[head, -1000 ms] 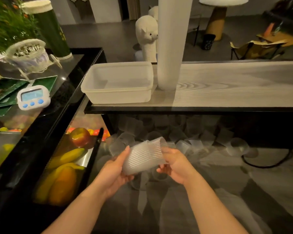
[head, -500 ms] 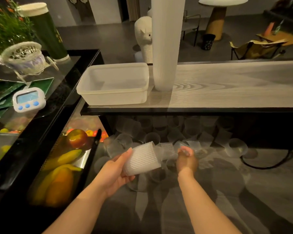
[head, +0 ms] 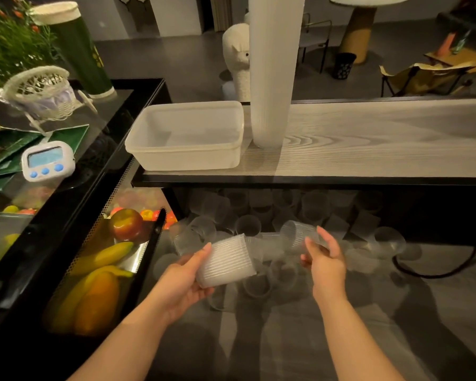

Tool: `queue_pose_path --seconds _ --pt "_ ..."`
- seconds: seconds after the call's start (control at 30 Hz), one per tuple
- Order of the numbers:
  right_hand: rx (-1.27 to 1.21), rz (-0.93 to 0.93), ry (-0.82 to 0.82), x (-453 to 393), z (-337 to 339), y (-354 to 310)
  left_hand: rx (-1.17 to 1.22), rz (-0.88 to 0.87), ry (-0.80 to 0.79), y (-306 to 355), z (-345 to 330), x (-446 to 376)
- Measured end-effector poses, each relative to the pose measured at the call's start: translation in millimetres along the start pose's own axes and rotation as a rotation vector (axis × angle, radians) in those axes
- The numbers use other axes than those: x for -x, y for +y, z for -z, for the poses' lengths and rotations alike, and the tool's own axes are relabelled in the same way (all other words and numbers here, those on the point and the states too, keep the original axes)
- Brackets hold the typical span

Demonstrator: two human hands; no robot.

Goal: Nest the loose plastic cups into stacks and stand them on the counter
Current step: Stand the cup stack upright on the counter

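My left hand (head: 186,281) grips a short nested stack of ribbed clear cups (head: 226,261), lying on its side with its mouth to the right. My right hand (head: 323,259) holds a single clear cup (head: 298,233) a little apart from the stack's mouth, to its upper right. Several loose clear cups (head: 248,224) lie scattered on the floor under the counter. A tall white stack of nested cups (head: 272,70) stands upright on the wood-grain counter (head: 382,141), its top out of frame.
A white plastic tub (head: 187,136) sits on the counter left of the tall stack. At left, a glass display case holds fruit (head: 94,284), with a timer (head: 48,163) and a wicker basket (head: 39,89) on top. A black cable (head: 434,270) lies on the floor.
My right hand left the stack, reached down into the loose cups and came up holding a single one. The left hand kept the stack, tilting it slightly.
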State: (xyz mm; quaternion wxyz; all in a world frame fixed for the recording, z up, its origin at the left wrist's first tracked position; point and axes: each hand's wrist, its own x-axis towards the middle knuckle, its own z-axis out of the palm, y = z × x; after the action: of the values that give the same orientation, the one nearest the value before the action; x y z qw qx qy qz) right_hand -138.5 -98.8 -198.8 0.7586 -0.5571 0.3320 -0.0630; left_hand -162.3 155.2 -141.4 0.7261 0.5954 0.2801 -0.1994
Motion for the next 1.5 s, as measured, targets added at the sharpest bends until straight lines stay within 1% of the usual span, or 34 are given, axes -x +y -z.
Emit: queue_pose_path --seconds 0.1,0.17,0.2,0.27,0.33,0.4,0.47,0.5,0.53,0.57,0.6,0.63,0.67,0.7,0.73,0.8,0.87,0.93,1.0,1.07,1.13,1.17,1.23,1.3,1.37,1.43,1.5 --pt "-0.02 0.099 -0.244 31 10 -16 -0.04 -0.001 -0.039 -4 -10 -1" --pt "0.045 0.137 -0.374 44 12 -20 -0.056 0.002 -0.068 -5 -18 0" --pt "0.11 0.168 -0.402 49 12 -21 -0.055 0.001 -0.087 -6 -21 0" --pt "0.271 0.233 -0.406 52 10 -16 -0.053 0.003 -0.113 -6 -27 0" --pt "0.411 0.254 -0.436 52 9 -12 -0.052 0.006 -0.13 -6 -31 0" --pt "0.511 0.228 -0.546 51 9 -12 -0.036 0.016 -0.112 -7 -34 -2" --pt "0.531 0.164 -0.659 47 8 -17 -0.017 0.025 -0.081 -9 -33 -4" --pt "0.545 0.162 -0.671 36 9 -16 -0.008 0.023 -0.076 -10 -31 -5" --pt "0.555 0.191 -0.628 21 11 -13 -0.002 0.018 -0.076 -10 -30 -6" --pt "0.579 0.239 -0.518 2 13 -9 0.001 0.015 -0.072 -10 -28 -7" --pt "0.646 0.279 -0.364 -17 15 -5 -0.001 0.011 -0.064 -10 -26 -8" --pt "0.748 0.295 -0.202 -37 19 -2 -0.001 0.005 -0.054 -10 -25 -9" --pt "0.871 0.272 -0.069 -51 23 -1 0.0 0.0 -0.046 -10 -25 -9" --pt "0.972 0.239 0.009 -65 26 1 0.003 -0.001 -0.038 -10 -24 -9" --pt "1.054 0.218 0.021 -76 28 3 0.003 0.001 -0.033 -10 -23 -9" --pt "1.201 0.213 -0.052 -92 27 8 0.003 0.006 -0.024 -10 -20 -8" --pt "1.289 0.214 -0.113 -102 24 16 0.01 0.009 -0.013 -11 -18 -9" --pt "1.324 0.221 -0.114 -105 21 23 0.012 0.02 0.0 -12 -16 -9" --pt "1.263 0.24 -0.093 -99 19 27 0.003 0.024 0.007 -12 -14 -9" --pt "1.08 0.247 -0.037 -84 21 29 -0.003 0.026 0.02 -11 -11 -10" --pt "0.833 0.225 0.005 -65 22 26 0.0 0.028 0.017 -11 -9 -10" --pt "0.693 0.2 -0.005 -53 21 22 0.005 0.03 0.013 -11 -9 -10" --pt "0.392 0.079 -0.039 -32 16 13 0.008 0.032 0.011 -11 -11 -11" --pt "0.151 -0.049 -0.116 -15 14 6 0.016 0.037 -0.001 -12 -15 -11" --pt "0.012 -0.144 -0.263 3 16 -2 0.011 0.038 -0.031 -12 -20 -10" --pt "0.044 -0.191 -0.421 16 18 -12 -0.001 0.038 -0.064 -12 -24 -9" --pt "0.172 -0.182 -0.549 20 19 -19 -0.001 0.041 -0.086 -10 -24 -9"
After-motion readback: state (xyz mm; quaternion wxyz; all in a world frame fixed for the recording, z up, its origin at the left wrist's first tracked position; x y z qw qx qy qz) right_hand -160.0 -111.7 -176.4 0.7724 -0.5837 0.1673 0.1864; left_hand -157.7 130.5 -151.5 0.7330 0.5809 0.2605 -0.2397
